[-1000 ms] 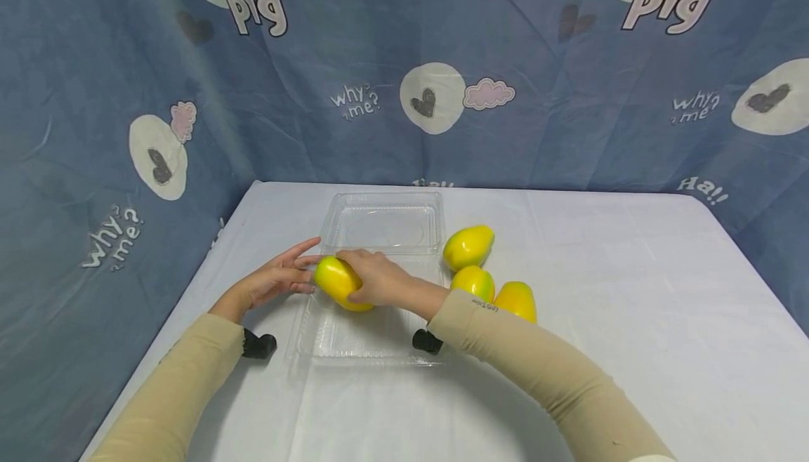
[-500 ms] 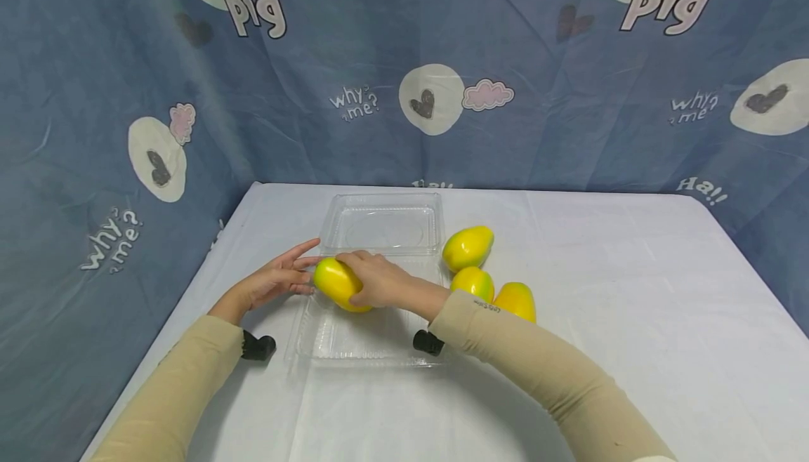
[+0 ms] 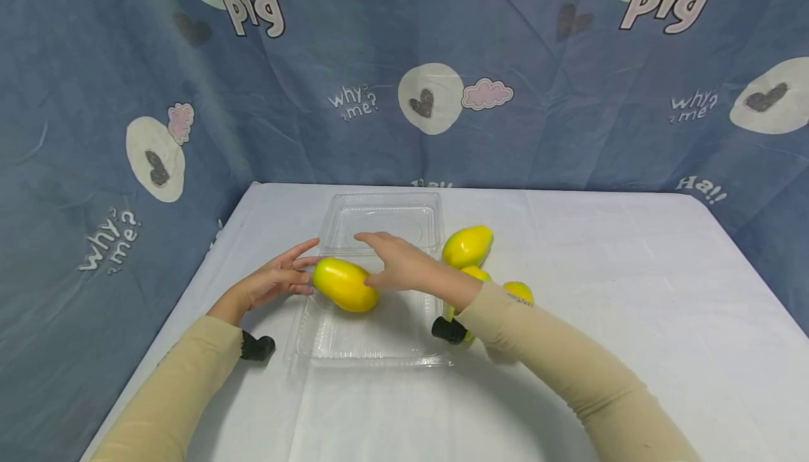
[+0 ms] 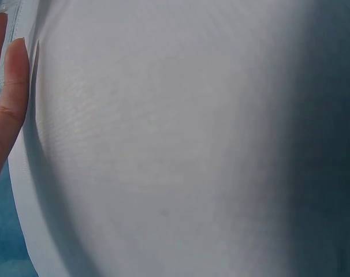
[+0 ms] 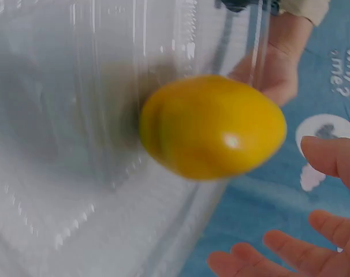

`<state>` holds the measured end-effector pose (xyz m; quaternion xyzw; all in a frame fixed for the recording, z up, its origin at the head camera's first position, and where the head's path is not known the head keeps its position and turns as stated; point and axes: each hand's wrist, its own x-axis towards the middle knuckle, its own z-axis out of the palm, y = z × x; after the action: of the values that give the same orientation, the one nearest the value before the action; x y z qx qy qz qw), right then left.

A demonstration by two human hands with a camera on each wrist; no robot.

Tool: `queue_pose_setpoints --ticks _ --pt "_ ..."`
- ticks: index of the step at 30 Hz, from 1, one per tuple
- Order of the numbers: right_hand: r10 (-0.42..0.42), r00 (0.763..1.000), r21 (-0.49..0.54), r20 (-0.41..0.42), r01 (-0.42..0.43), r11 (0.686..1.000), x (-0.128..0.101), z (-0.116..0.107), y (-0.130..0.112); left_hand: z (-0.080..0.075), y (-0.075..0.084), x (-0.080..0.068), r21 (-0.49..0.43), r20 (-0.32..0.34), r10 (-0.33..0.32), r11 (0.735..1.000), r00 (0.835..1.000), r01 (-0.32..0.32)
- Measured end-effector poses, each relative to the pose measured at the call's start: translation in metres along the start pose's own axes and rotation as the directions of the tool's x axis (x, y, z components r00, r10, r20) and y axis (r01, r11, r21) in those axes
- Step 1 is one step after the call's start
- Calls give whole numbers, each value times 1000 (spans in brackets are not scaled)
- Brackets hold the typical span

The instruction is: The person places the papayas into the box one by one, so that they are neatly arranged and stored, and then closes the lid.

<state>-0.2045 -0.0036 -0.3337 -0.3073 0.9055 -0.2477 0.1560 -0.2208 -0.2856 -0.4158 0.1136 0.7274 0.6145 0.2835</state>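
Note:
In the head view a yellow mango (image 3: 346, 285) with a green end lies in the left part of a clear plastic clamshell container (image 3: 373, 358). My right hand (image 3: 404, 263) is just right of it, fingers spread and holding nothing. The right wrist view shows the mango (image 5: 212, 127) with a gap between it and the right fingers (image 5: 296, 248). At the container's left side is my left hand (image 3: 278, 279), its fingers extended towards the mango; whether they touch the container or fruit I cannot tell. Only a few left fingers (image 4: 14, 81) appear in the left wrist view.
The container's lid half (image 3: 387, 202) lies folded back behind its base. Right of the container are a mango (image 3: 468, 246) and two more, a nearer mango (image 3: 477, 272) and a right-hand mango (image 3: 520, 291), partly hidden by my right arm. Blue printed cloth (image 3: 518, 139) stands behind the white table.
My right hand has let go of the mango and moved up and to the right. The mango stays in the container, more of it showing. My left hand has hardly moved.

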Motion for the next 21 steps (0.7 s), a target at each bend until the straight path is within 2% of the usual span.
queue_pose_setpoints --ticks 6,14,21 --pt "-31 998 46 -50 34 998 -22 -18 14 1 2 0 7 -1 -6 1000 1000 6" --pt "-22 998 25 -63 24 999 -53 -32 28 1 1 0 14 -8 -2 1000 1000 2" --pt "53 996 77 -77 -47 996 -79 -44 40 2 1 0 7 -11 4 1000 1000 -3"
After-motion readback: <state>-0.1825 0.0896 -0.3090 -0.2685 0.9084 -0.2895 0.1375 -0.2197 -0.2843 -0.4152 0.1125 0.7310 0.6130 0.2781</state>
